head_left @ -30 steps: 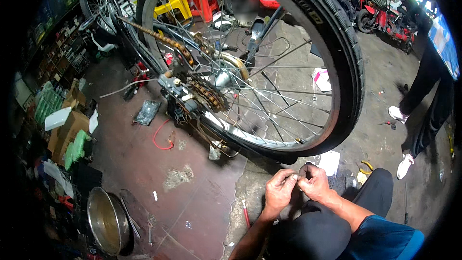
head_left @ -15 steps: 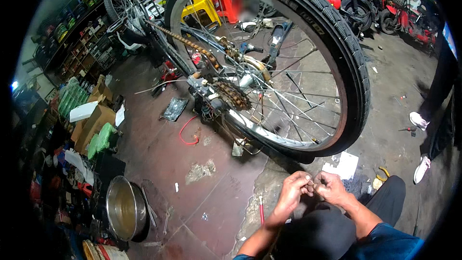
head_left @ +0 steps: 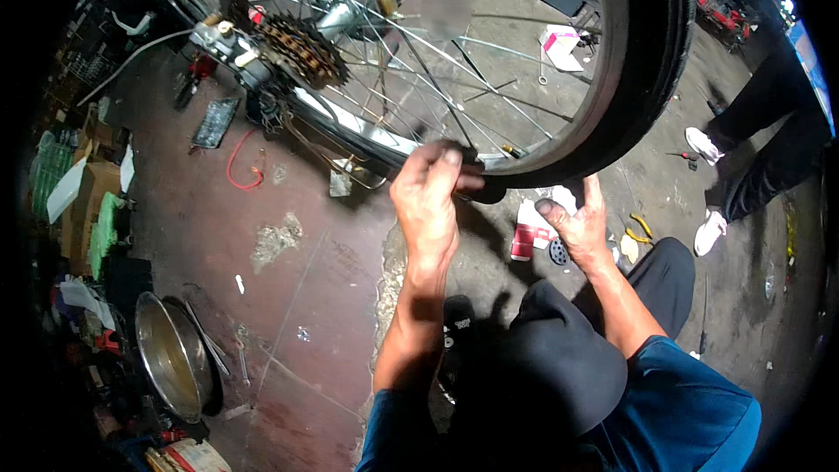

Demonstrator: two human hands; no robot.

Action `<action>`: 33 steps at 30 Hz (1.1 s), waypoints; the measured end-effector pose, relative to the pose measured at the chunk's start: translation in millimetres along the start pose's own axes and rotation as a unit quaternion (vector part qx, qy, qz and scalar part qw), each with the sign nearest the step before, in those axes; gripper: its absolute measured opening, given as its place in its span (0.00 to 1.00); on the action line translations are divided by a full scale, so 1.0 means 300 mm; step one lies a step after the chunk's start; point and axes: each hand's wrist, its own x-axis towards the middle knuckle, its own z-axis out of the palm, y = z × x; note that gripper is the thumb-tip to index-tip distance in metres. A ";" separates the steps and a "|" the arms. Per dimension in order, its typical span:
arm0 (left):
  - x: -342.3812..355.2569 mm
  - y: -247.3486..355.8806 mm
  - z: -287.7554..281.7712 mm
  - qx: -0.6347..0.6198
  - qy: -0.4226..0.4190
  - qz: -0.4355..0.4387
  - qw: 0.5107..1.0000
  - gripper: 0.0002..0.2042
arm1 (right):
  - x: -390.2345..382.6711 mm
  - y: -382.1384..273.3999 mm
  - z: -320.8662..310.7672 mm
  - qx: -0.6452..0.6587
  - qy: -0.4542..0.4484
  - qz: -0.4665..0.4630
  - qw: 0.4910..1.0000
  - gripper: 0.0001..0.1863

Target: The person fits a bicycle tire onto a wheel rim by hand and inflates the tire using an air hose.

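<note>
My left hand [head_left: 428,201] is raised at the lower rim of a raised bicycle wheel [head_left: 642,52], its blurred fingers curled; what they hold, if anything, I cannot make out. My right hand [head_left: 581,223] is open, thumb and index finger apart, with the index tip at the underside of the black tyre. The rusty rear sprocket [head_left: 301,48] and silver hub [head_left: 341,13] sit above and left of my hands. Below my right hand lie a red-and-white box [head_left: 524,236] and a dark perforated disc [head_left: 559,252].
A person's dark-clad legs [head_left: 756,179] stand at the right. Yellow-handled pliers [head_left: 638,232] and a red cable [head_left: 245,182] lie on the floor. A metal basin [head_left: 170,358] is at lower left, beside a wrench [head_left: 242,358]. Cardboard boxes [head_left: 96,192] crowd the left side.
My hands have moved up toward the wheel and parted from each other, the right one now with fingers apart. The view has tilted, so the wheel appears higher in the picture.
</note>
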 end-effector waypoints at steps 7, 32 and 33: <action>0.024 -0.051 0.058 -0.021 -0.043 0.010 0.999 0.04 | 0.034 -0.076 0.023 0.103 0.003 0.080 0.991 0.19; 0.015 -0.058 0.090 -0.019 -0.017 -0.022 0.999 0.04 | 0.032 -0.076 0.028 0.157 0.011 0.066 0.985 0.23; 0.015 -0.058 0.091 -0.020 -0.016 -0.018 1.000 0.04 | 0.033 -0.081 0.028 0.146 0.011 0.068 0.987 0.23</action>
